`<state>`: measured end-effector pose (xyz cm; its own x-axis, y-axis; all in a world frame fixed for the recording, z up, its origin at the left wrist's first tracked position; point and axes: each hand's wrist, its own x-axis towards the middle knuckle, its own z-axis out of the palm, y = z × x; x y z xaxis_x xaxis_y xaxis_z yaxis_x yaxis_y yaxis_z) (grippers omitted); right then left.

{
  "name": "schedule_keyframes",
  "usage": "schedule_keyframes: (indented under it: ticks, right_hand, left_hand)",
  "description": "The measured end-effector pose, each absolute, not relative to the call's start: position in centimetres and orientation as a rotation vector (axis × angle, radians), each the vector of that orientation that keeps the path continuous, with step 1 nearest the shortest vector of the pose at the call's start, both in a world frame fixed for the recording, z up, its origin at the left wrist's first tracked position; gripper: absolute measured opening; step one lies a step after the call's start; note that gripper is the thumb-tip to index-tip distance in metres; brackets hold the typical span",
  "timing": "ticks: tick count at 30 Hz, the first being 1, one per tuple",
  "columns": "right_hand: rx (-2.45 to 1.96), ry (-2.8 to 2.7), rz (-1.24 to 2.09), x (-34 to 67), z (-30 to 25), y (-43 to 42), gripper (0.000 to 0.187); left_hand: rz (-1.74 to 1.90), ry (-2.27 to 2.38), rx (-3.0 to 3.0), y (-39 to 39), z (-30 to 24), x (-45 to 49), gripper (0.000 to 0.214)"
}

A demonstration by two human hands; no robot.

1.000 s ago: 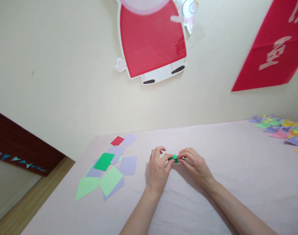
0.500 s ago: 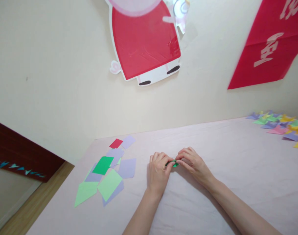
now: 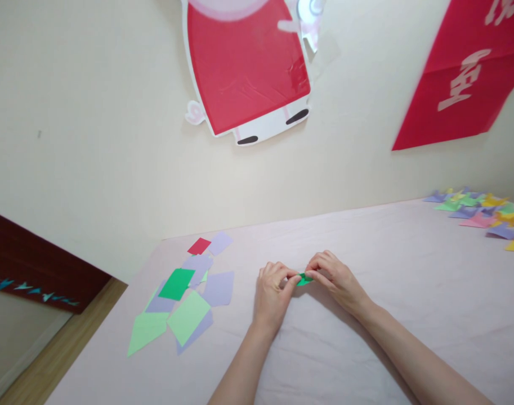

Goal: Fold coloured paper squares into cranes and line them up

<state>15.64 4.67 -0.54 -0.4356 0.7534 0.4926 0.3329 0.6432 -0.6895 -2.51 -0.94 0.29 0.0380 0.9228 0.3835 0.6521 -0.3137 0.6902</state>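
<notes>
Between my two hands is a small folded piece of green paper (image 3: 303,279), just above or on the pale sheet-covered surface (image 3: 366,349). My left hand (image 3: 273,292) pinches its left end between thumb and fingers. At the other end, the thumb and fingertips of my right hand (image 3: 333,278) are closed on it. Most of the paper is covered by my fingers, so its full shape is hidden.
Loose paper squares lie to the left: dark green (image 3: 177,284), light green (image 3: 189,318), purple (image 3: 218,288) and red (image 3: 199,246). Several folded paper pieces (image 3: 476,218) sit at the far right. Behind stands a wall with a red cartoon cutout (image 3: 248,67) and a red banner (image 3: 446,95).
The green paper has tilted between my fingers, and more of its face shows below them. Both hands stay in nearly the same place. The whole view has shifted slightly.
</notes>
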Motion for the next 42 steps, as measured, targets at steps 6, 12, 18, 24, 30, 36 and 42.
schedule_keyframes:
  ticks: [6,12,18,24,30,36,42]
  right_hand:
    - [-0.85,-1.98,0.659,15.7,-0.5,4.7,0.026]
    - [-0.975,-1.708,0.869,15.1,-0.4,4.2,0.028]
    - [-1.047,-1.43,1.308,12.9,-1.1,2.9,0.036]
    - [-0.902,-1.406,1.3,12.2,-1.3,2.5,0.026]
    - [-0.974,-1.499,1.115,12.5,-1.2,2.6,0.023]
    - [-0.992,-1.441,1.137,12.1,-1.5,2.3,0.022]
    - [-0.93,-1.409,1.219,12.0,-1.6,2.5,0.024]
  left_hand:
    - [1.201,1.595,1.952,-1.0,0.4,-2.4,0.013]
    - [1.274,1.617,1.855,-1.0,0.2,-2.4,0.015]
    - [1.425,1.702,1.826,-1.3,0.8,-1.7,0.013]
    - [1.422,1.656,1.753,-1.3,0.3,-1.1,0.008]
    - [1.318,1.695,1.62,-1.4,0.1,-0.9,0.009]
    - [1.294,1.642,1.57,-1.5,0.3,-0.6,0.01]
    - [1.266,1.564,1.512,-1.2,-0.5,-0.6,0.013]
